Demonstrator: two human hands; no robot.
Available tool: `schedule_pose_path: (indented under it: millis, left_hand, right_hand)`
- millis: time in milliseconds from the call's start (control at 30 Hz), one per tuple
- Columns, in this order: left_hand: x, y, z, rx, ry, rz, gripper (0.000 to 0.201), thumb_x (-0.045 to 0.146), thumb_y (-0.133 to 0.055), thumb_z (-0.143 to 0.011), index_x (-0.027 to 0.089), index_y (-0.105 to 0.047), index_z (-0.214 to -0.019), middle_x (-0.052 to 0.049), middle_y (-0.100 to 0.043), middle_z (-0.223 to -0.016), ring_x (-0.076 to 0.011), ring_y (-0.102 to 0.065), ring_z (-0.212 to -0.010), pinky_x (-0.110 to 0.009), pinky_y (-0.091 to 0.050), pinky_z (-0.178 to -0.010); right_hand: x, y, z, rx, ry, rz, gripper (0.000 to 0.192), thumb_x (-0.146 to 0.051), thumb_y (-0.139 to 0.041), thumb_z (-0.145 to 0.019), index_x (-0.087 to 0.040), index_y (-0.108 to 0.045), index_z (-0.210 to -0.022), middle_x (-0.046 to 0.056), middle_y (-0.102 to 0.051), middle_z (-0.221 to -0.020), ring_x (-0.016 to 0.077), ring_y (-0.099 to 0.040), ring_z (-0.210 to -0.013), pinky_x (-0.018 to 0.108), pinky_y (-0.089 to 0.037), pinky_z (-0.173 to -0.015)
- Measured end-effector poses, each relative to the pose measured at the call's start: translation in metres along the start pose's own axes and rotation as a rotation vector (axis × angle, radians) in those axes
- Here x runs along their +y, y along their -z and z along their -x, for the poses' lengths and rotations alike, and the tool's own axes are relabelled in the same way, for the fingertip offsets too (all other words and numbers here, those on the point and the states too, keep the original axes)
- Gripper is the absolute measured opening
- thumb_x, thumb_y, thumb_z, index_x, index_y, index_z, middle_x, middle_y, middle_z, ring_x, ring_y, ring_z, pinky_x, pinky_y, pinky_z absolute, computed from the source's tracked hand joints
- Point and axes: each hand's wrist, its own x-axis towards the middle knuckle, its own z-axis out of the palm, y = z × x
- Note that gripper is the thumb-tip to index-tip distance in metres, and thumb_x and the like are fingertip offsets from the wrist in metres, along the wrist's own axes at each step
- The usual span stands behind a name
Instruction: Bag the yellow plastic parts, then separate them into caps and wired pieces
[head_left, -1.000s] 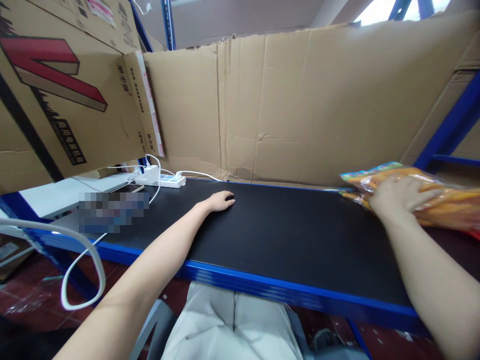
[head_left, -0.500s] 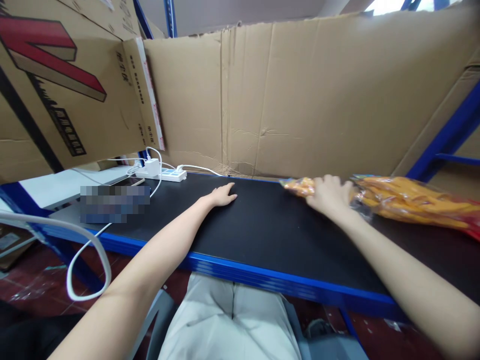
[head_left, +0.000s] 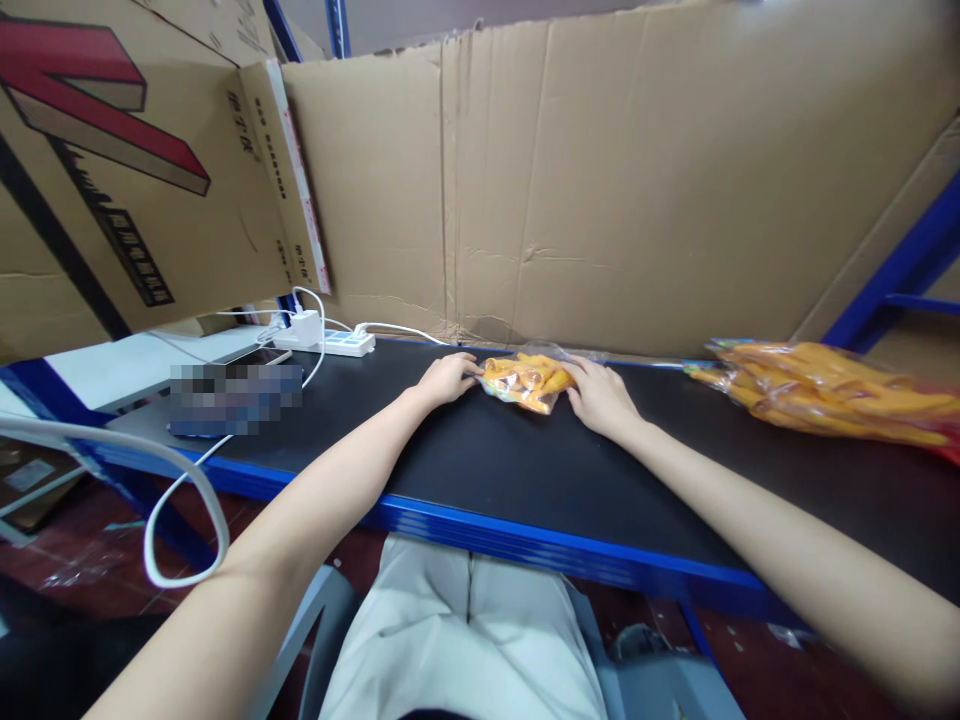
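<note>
A small clear plastic bag of orange rubber gloves (head_left: 529, 382) lies on the black tabletop in front of me, its film shiny and crumpled. My left hand (head_left: 448, 378) is closed at the bag's left edge, thumb and fingers pinching it. At the other end, my right hand (head_left: 602, 398) grips the bag's right side, fingers over the film and thumb at the near edge. Farther right lies a bigger heap of similar bagged orange gloves (head_left: 832, 395), with red at its far right end; neither hand touches it.
Tall cardboard (head_left: 615, 190) walls the back of the table. To the left stand a printed carton (head_left: 150, 170), a white power strip (head_left: 349, 343) with cables, and a blurred-out object (head_left: 236, 400). A white cable loop (head_left: 217, 520) hangs near my left forearm. The table's blue edge (head_left: 525, 545) runs before my lap.
My right hand has brought the small bag of gloves leftward from beside the heap to the table's middle. My left hand, earlier resting open on the table, now holds its left edge.
</note>
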Motion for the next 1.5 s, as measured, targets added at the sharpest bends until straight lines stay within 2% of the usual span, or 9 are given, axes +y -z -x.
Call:
schedule_pose_path:
  millis: [200,367,667,767,867,1000,1100,1333,1500]
  left_hand:
    - [0.038,0.012,0.004,0.138,-0.026,-0.098,0.031,0.029,-0.036,-0.090,0.017,-0.064,-0.097,-0.009,-0.065,-0.101,-0.0221,-0.060,-0.095,-0.032,-0.043,-0.085]
    - [0.050,0.020,0.005,0.187,0.015,-0.078,0.029,0.032,-0.036,-0.090,0.018,-0.061,-0.091,-0.008,-0.066,-0.091,-0.0208,-0.061,-0.086,-0.028,-0.043,-0.074]
    - [0.019,0.016,-0.014,0.140,-0.135,0.194,0.045,0.049,-0.060,-0.075,0.018,-0.061,-0.108,-0.007,-0.063,-0.101,-0.0167,-0.059,-0.081,-0.025,-0.044,-0.072]
    - [0.018,0.011,-0.025,0.097,-0.005,0.248,0.039,0.049,-0.051,-0.082,0.015,-0.068,-0.085,-0.005,-0.066,-0.076,-0.0146,-0.060,-0.067,-0.025,-0.045,-0.064]
    - [0.032,0.014,-0.040,0.037,0.212,0.482,0.039,0.044,-0.046,-0.087,0.012,-0.067,-0.084,-0.004,-0.062,-0.057,-0.0091,-0.052,-0.044,-0.022,-0.042,-0.050]
    - [0.058,0.023,-0.059,0.091,0.481,0.942,0.028,0.027,-0.047,-0.089,0.012,-0.061,-0.108,-0.005,-0.068,-0.070,-0.0050,-0.053,-0.043,-0.017,-0.042,-0.049]
    - [0.070,0.029,-0.067,0.143,0.536,1.148,0.029,0.025,-0.044,-0.091,0.015,-0.057,-0.115,-0.006,-0.068,-0.085,-0.0059,-0.062,-0.058,-0.016,-0.046,-0.056]
    - [0.077,0.049,-0.078,0.269,0.435,1.155,0.034,0.035,-0.049,-0.089,0.018,-0.056,-0.117,-0.006,-0.063,-0.095,-0.0106,-0.066,-0.080,-0.021,-0.050,-0.069]
    - [0.067,0.077,-0.078,0.175,0.365,1.103,0.036,0.038,-0.049,-0.088,0.018,-0.054,-0.117,-0.009,-0.063,-0.099,-0.0153,-0.065,-0.089,-0.026,-0.049,-0.074]
  right_hand:
    - [-0.010,0.021,0.003,0.000,0.266,-0.094,0.065,-0.029,-0.049,-0.078,-0.019,-0.031,-0.139,0.012,-0.035,-0.142,0.0269,-0.034,-0.127,0.047,-0.031,-0.099]
    - [-0.021,0.036,-0.001,0.084,0.308,-0.076,0.035,-0.030,-0.043,-0.086,-0.023,-0.058,-0.117,0.008,-0.056,-0.123,0.0241,-0.050,-0.108,0.042,-0.037,-0.088]
    - [0.011,0.047,-0.039,0.076,-0.072,-0.324,0.026,-0.017,-0.047,-0.078,-0.020,-0.071,-0.088,0.005,-0.069,-0.089,0.0187,-0.063,-0.081,0.031,-0.049,-0.074]
    - [0.013,0.060,-0.056,-0.185,-0.312,-0.401,0.019,-0.021,-0.057,-0.074,-0.017,-0.072,-0.085,0.003,-0.062,-0.053,0.0170,-0.061,-0.055,0.030,-0.052,-0.061]
    - [0.015,0.074,-0.073,-0.314,-0.415,-0.580,0.010,-0.023,-0.065,-0.070,-0.015,-0.070,-0.074,0.001,-0.056,-0.045,0.0168,-0.060,-0.049,0.032,-0.054,-0.056]
    - [0.022,0.086,-0.092,-0.204,-0.466,-0.917,0.014,-0.026,-0.065,-0.073,-0.012,-0.063,-0.075,0.006,-0.062,-0.061,0.0185,-0.064,-0.056,0.036,-0.057,-0.055]
    - [0.027,0.086,-0.103,-0.069,-0.511,-1.111,0.014,-0.024,-0.061,-0.078,-0.011,-0.058,-0.078,0.009,-0.063,-0.070,0.0198,-0.066,-0.060,0.038,-0.057,-0.055]
    - [0.014,0.092,-0.116,0.275,-0.583,-1.000,0.008,-0.018,-0.051,-0.086,-0.010,-0.049,-0.085,0.008,-0.060,-0.080,0.0178,-0.066,-0.079,0.029,-0.055,-0.063]
    - [-0.013,0.116,-0.116,0.415,-0.620,-0.884,0.014,-0.015,-0.044,-0.089,-0.002,-0.049,-0.085,0.011,-0.060,-0.085,0.0135,-0.065,-0.076,0.027,-0.052,-0.068]
